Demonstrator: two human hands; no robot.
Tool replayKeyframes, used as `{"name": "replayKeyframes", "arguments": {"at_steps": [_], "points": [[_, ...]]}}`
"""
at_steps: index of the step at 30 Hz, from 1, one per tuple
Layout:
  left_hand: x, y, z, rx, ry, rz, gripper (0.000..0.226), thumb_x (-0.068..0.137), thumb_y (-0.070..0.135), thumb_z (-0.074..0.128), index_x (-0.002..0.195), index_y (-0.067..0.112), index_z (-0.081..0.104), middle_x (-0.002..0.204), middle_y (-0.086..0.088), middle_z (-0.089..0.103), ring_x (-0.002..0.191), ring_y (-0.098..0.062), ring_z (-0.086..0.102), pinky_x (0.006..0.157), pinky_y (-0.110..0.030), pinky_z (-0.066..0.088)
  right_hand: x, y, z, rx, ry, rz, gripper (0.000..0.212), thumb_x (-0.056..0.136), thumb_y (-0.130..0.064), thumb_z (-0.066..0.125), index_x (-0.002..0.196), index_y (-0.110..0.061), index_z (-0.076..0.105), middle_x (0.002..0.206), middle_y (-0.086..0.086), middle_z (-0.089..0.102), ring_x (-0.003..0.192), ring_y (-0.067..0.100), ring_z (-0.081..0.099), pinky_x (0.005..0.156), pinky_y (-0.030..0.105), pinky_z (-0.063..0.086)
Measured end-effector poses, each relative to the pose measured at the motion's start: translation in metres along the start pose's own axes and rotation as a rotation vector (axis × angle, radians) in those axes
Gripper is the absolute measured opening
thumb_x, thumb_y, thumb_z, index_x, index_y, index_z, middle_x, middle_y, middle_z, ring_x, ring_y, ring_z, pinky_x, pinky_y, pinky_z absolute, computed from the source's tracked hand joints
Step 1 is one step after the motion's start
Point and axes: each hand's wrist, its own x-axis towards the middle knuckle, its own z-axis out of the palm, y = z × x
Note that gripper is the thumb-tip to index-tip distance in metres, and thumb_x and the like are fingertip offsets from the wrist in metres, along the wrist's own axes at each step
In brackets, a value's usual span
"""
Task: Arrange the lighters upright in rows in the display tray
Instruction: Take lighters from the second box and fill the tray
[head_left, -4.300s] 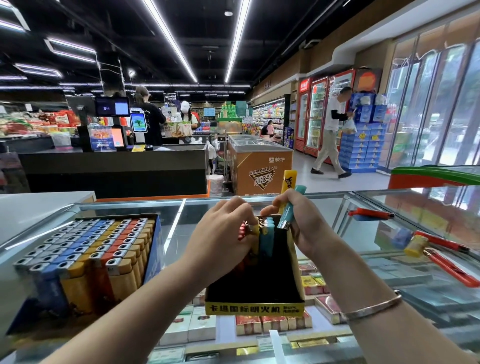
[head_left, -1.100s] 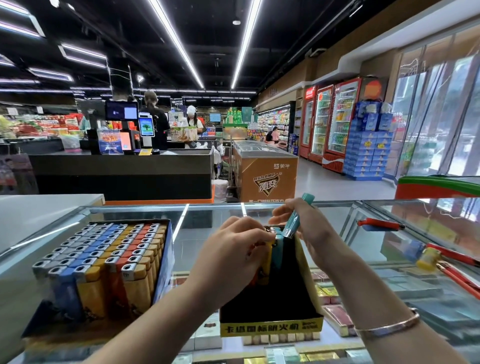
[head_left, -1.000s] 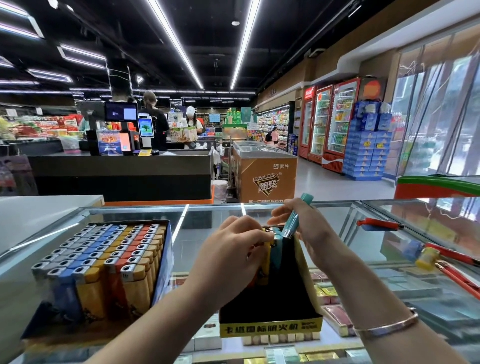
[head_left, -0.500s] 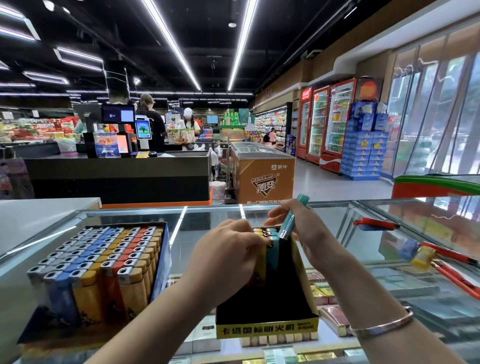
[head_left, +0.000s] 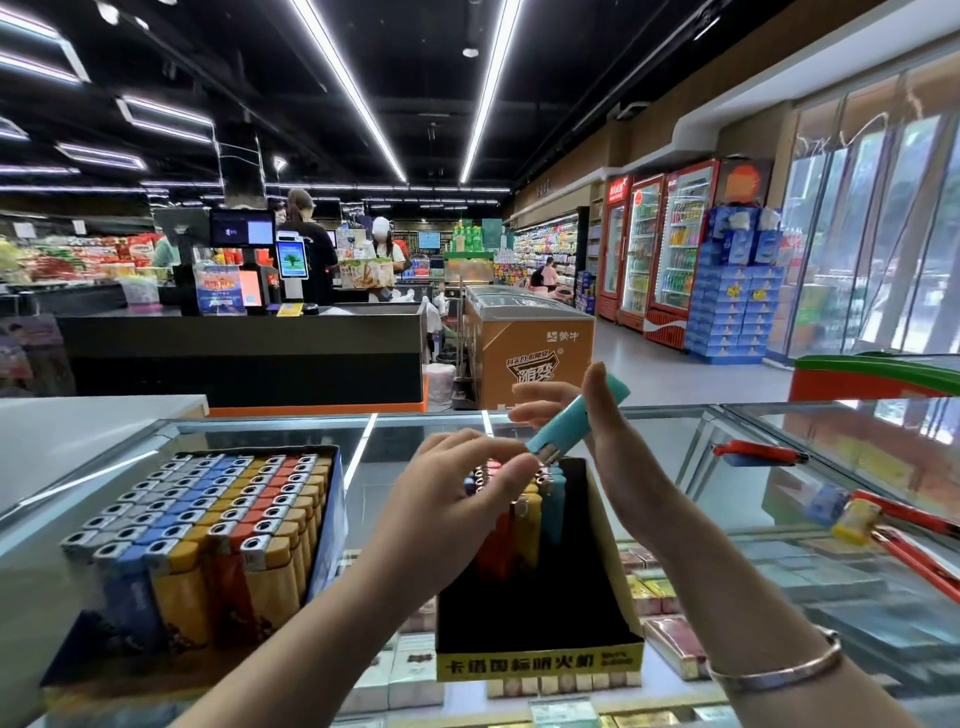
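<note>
A black display tray (head_left: 535, 618) with a yellow front label stands on the glass counter. Several lighters (head_left: 524, 525) in red, yellow and teal stand upright at its far end. My right hand (head_left: 608, 447) holds a teal lighter (head_left: 576, 421) tilted, metal head down, just above those rows. My left hand (head_left: 457, 499) hovers over the standing lighters, its fingertips touching the metal head of the teal lighter. The near half of the tray is bare black.
A blue tray (head_left: 332, 509) packed with upright lighters sits at the left on the glass counter (head_left: 727, 467). A red lighter (head_left: 758, 453) and red-and-yellow items (head_left: 883, 525) lie at the right. Cigarette packs show under the glass.
My right hand has lifted the teal lighter up and away from the tray's rows. My left hand has opened its fingers and reached to the lighter's metal end.
</note>
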Motion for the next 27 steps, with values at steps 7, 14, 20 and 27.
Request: {"name": "replayKeyframes", "arguments": {"at_steps": [7, 14, 20, 27], "points": [[0.003, 0.01, -0.004, -0.42, 0.094, -0.054, 0.008, 0.08, 0.019, 0.065, 0.085, 0.024, 0.067, 0.084, 0.016, 0.07, 0.081, 0.001, 0.064, 0.067, -0.008, 0.046, -0.004, 0.002, 0.007, -0.075, -0.173, -0.043, 0.087, 0.05, -0.096, 0.032, 0.105, -0.036, 0.063, 0.103, -0.013, 0.068, 0.105, -0.002, 0.057, 0.096, 0.019, 0.034], [0.004, 0.006, -0.004, -0.299, 0.277, 0.09, 0.028, 0.084, 0.008, 0.058, 0.096, 0.033, 0.063, 0.096, 0.002, 0.062, 0.088, -0.012, 0.063, 0.075, -0.023, 0.054, 0.003, -0.001, -0.017, -0.139, 0.108, 0.074, 0.052, 0.096, -0.047, 0.024, 0.086, -0.016, 0.064, 0.088, 0.006, 0.069, 0.085, 0.02, 0.063, 0.077, 0.029, 0.042], [0.014, 0.011, 0.009, 0.036, 0.156, 0.194, 0.034, 0.074, 0.018, 0.072, 0.1, 0.036, 0.059, 0.085, 0.017, 0.065, 0.079, 0.0, 0.064, 0.07, -0.014, 0.052, 0.005, 0.009, -0.034, -0.37, -0.081, 0.454, 0.013, 0.088, -0.018, 0.058, 0.083, -0.01, 0.067, 0.08, 0.004, 0.067, 0.075, 0.015, 0.061, 0.057, 0.021, 0.045], [0.021, 0.011, 0.02, 0.391, 0.001, 0.308, 0.02, 0.077, 0.023, 0.074, 0.096, 0.026, 0.072, 0.095, 0.011, 0.07, 0.08, -0.004, 0.063, 0.072, -0.017, 0.05, 0.005, 0.009, -0.035, -0.326, -0.167, 0.456, 0.012, 0.086, -0.023, 0.063, 0.077, -0.016, 0.065, 0.066, -0.005, 0.065, 0.064, 0.006, 0.062, 0.057, 0.02, 0.044]]}}
